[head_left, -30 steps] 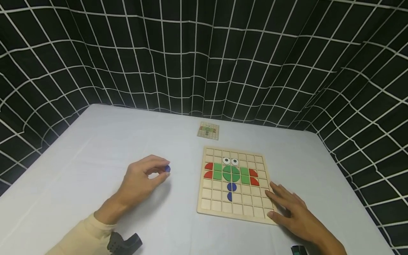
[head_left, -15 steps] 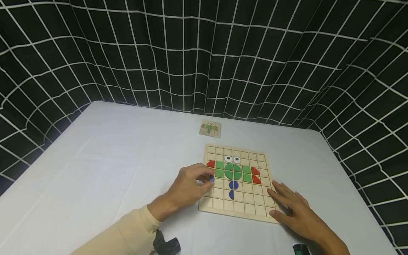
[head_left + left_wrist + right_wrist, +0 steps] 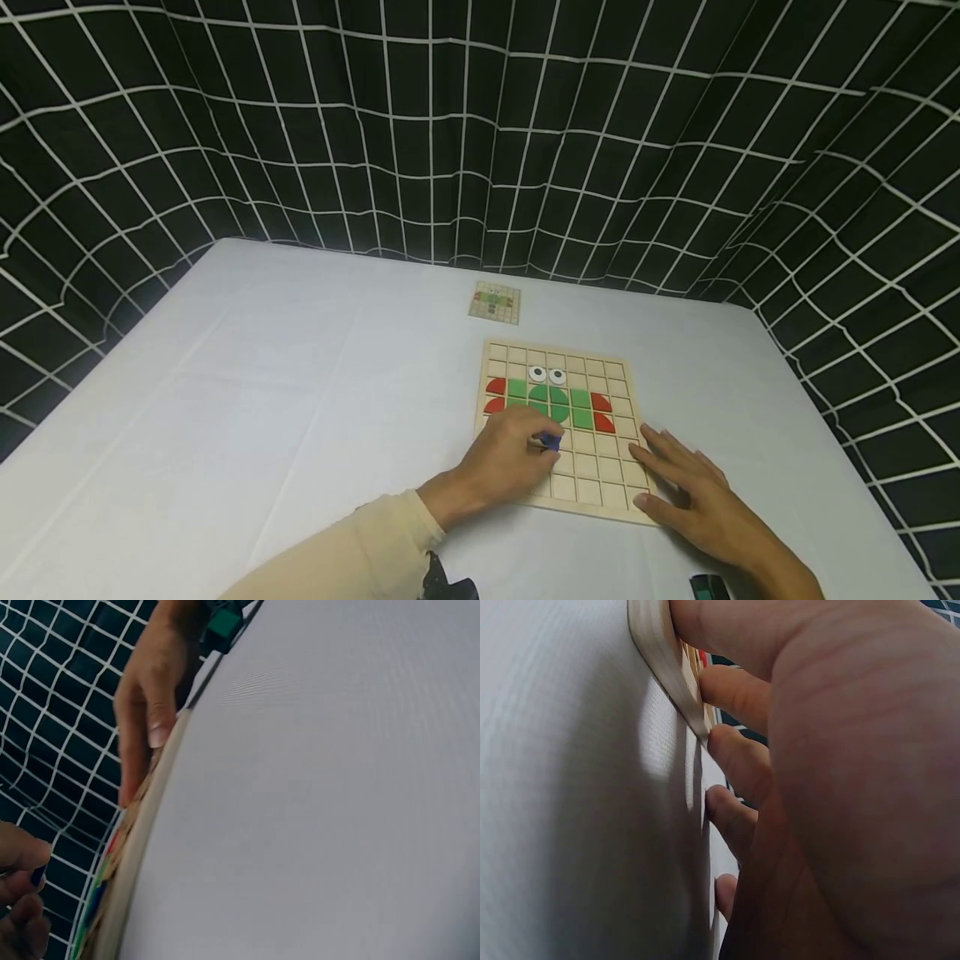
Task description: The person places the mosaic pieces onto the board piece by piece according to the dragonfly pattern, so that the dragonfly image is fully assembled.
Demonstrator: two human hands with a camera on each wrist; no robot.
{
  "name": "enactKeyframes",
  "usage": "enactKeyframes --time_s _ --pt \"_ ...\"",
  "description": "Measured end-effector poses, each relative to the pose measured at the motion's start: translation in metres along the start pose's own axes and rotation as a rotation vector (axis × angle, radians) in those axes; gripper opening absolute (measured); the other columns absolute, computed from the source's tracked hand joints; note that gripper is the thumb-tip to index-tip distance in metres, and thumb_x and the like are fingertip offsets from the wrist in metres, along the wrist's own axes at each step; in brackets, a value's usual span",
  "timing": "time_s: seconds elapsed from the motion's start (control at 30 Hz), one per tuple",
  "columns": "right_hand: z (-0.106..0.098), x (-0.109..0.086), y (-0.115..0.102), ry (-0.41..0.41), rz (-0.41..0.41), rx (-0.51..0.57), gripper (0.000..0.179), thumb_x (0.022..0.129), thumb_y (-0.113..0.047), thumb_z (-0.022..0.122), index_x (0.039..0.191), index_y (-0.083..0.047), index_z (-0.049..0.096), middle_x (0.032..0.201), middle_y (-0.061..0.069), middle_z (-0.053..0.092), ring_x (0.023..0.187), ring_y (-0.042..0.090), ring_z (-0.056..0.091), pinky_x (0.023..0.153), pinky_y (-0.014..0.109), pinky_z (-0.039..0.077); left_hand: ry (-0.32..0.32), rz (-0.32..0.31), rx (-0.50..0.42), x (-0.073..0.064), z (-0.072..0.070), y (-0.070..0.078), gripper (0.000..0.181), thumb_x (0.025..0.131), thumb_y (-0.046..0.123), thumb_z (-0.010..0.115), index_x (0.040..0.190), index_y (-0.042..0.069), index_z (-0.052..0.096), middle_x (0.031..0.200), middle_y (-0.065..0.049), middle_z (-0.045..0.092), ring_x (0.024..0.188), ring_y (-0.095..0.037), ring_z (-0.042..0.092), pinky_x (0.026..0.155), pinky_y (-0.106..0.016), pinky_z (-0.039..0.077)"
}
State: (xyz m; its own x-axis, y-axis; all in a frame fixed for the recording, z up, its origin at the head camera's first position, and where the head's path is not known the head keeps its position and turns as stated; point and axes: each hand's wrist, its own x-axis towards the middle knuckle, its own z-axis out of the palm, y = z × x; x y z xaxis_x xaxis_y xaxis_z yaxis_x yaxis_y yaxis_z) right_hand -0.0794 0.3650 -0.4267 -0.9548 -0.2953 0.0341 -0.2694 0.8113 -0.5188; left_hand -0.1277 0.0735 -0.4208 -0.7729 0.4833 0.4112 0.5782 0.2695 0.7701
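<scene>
My left hand (image 3: 504, 457) pinches a small blue game piece (image 3: 37, 875) between thumb and forefinger, close over the lower middle of a wooden grid board (image 3: 600, 468). The hand hides the blue pieces that lie in that part. Along the board's right edge rests my right hand (image 3: 688, 492), fingers spread, thumb near the lower right corner; the right wrist view shows the fingertips (image 3: 727, 690) at the wooden rim. Set in the grid are red quarter-round pieces (image 3: 602, 422), green squares (image 3: 581, 418), a green round (image 3: 558, 411) and two eye pieces (image 3: 537, 374).
Behind the board lies a small pattern card (image 3: 495, 302) showing a similar figure. A white cloth (image 3: 337, 350) covers the table, and a dark curtain with white grid lines (image 3: 450, 125) stands around the far sides.
My left hand has carried the blue piece rightward from beside the board to over its lower middle. My right hand has stayed at the board's right edge.
</scene>
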Motion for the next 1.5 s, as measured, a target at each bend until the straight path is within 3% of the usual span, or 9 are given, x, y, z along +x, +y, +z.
enactKeyframes --time_s 0.27,0.5,0.73,1.1,1.5 --pt "0.0 -0.001 0.0 0.004 0.006 0.003 0.058 0.089 -0.034 0.075 0.139 -0.01 0.06 0.155 0.02 0.039 0.143 0.049 0.025 0.11 0.07 0.008 0.058 0.063 0.212 0.005 0.017 -0.004 0.017 0.08 0.004 0.079 0.097 0.004 0.077 0.096 -0.002 0.075 0.091 -0.011 0.063 0.082 -0.026 0.04" --pt "-0.001 0.001 -0.001 0.008 -0.012 -0.011 0.058 0.089 -0.033 0.075 0.14 -0.01 0.06 0.155 0.02 0.039 0.142 0.05 0.026 0.11 0.07 0.01 0.043 0.016 0.284 0.001 0.02 -0.004 0.017 0.082 0.01 0.079 0.099 0.011 0.078 0.099 0.003 0.074 0.091 -0.013 0.049 0.078 -0.028 0.032" --pt "-0.005 0.003 -0.001 0.009 -0.022 -0.011 0.058 0.09 -0.033 0.075 0.14 -0.01 0.059 0.155 0.018 0.039 0.143 0.049 0.025 0.111 0.07 0.009 0.053 0.027 0.344 0.0 0.022 -0.006 0.016 0.082 0.01 0.079 0.097 0.015 0.078 0.099 0.005 0.074 0.093 -0.014 0.05 0.078 -0.029 0.03" --pt "-0.004 0.002 -0.001 -0.01 -0.006 0.005 0.059 0.089 -0.033 0.075 0.141 -0.009 0.059 0.155 0.02 0.038 0.143 0.049 0.024 0.11 0.071 0.008 0.031 -0.027 0.339 -0.004 0.023 -0.004 0.015 0.082 0.012 0.078 0.097 0.016 0.078 0.099 0.006 0.074 0.097 -0.013 0.05 0.08 -0.032 0.03" --pt "-0.002 0.0 0.0 0.004 -0.03 -0.002 0.058 0.089 -0.032 0.075 0.141 -0.01 0.059 0.155 0.019 0.039 0.142 0.049 0.025 0.11 0.07 0.01 0.058 -0.001 0.335 -0.006 0.024 -0.006 0.011 0.084 0.011 0.077 0.093 0.016 0.079 0.096 0.007 0.075 0.098 -0.014 0.053 0.081 -0.035 0.03"
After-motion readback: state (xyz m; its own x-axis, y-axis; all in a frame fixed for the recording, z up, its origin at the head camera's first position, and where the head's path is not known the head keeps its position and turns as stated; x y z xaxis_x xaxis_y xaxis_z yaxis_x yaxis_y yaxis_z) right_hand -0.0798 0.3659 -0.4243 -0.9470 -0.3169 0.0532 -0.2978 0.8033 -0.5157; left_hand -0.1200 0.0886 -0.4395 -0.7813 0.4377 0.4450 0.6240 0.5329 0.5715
